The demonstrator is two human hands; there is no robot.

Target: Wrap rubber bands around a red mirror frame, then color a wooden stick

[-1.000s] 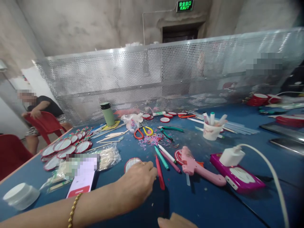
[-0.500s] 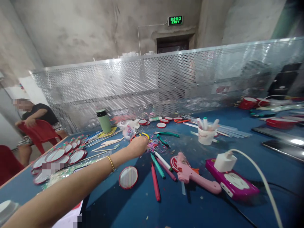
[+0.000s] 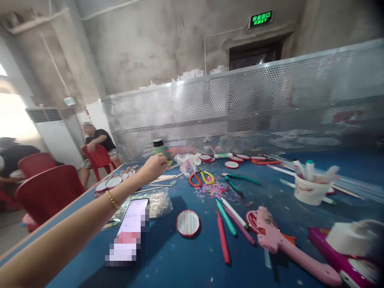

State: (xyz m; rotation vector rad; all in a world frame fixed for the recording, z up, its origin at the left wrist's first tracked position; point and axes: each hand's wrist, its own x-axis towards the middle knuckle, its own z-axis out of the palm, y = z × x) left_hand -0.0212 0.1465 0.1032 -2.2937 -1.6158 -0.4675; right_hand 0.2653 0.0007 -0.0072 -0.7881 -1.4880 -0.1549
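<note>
My left arm stretches from the bottom left across the blue table (image 3: 192, 264). My left hand (image 3: 154, 166) hovers closed like a loose fist just in front of a green bottle (image 3: 159, 146), above pale wooden sticks (image 3: 163, 179). What the fingers hold, if anything, is hidden. A gold bracelet (image 3: 112, 199) circles the wrist. A round red-rimmed disc (image 3: 188, 223) lies alone nearer to me. My right hand is out of view.
A phone (image 3: 129, 230), a bag of sticks (image 3: 159, 202), scissors (image 3: 199, 179), loose rubber bands (image 3: 214, 189), pens (image 3: 228, 219), a pink glue gun (image 3: 285, 252) and a cup of markers (image 3: 309, 191) lie about. A perforated metal screen (image 3: 255, 108) backs the table. Red chairs (image 3: 48, 192) and seated people are left.
My left hand left the round disc, reached out to the scissors and rubber bands, then swung left toward the green bottle. The view turned left. The right hand's edge dropped out of view.
</note>
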